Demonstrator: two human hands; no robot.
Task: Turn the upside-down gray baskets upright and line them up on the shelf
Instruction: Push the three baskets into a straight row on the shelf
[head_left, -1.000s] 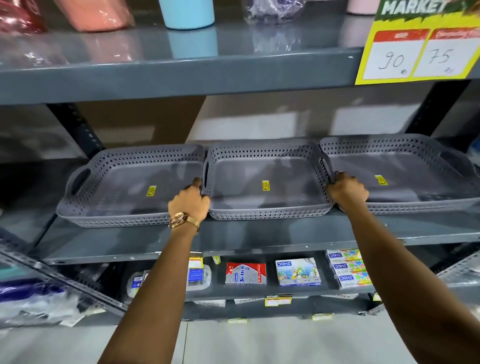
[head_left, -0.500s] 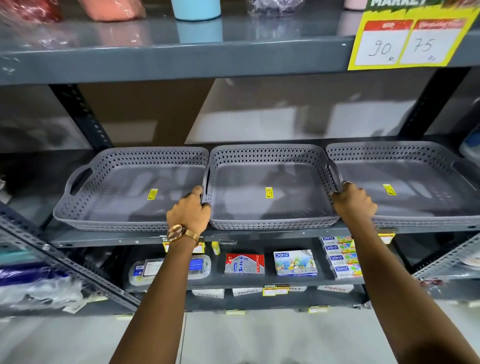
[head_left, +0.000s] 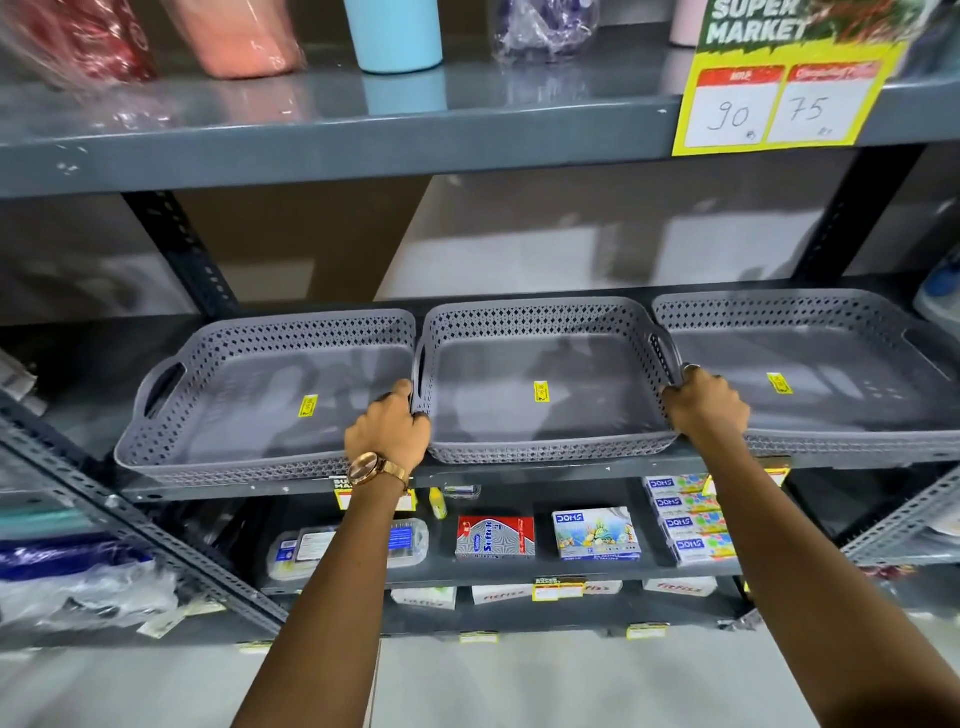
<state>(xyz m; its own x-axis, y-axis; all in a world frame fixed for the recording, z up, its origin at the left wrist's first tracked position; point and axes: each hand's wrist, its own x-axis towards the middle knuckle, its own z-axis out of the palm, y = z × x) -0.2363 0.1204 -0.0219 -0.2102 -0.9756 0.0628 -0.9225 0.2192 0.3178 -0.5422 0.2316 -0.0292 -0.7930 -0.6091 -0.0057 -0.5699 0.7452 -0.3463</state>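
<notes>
Three gray perforated baskets stand upright side by side on the middle shelf (head_left: 519, 475), each with a yellow sticker inside. The left basket (head_left: 249, 410) touches the middle basket (head_left: 545, 389), and the right basket (head_left: 831, 374) sits against the middle one's other side. My left hand (head_left: 387, 434), with a gold watch on the wrist, grips the middle basket's left handle. My right hand (head_left: 706, 405) grips its right handle. The basket rests flat on the shelf between my hands.
An upper shelf (head_left: 363, 140) hangs close above, carrying a blue cup (head_left: 395, 34), wrapped goods and a yellow price sign (head_left: 779, 98). Below are boxes of stationery (head_left: 597, 535). Dark slotted uprights (head_left: 176, 249) flank the bay. Grey floor lies beneath.
The view has tilted so the baskets sit lower in frame. Both hands stay on the middle basket's handles; the basket itself shows no clear shift.
</notes>
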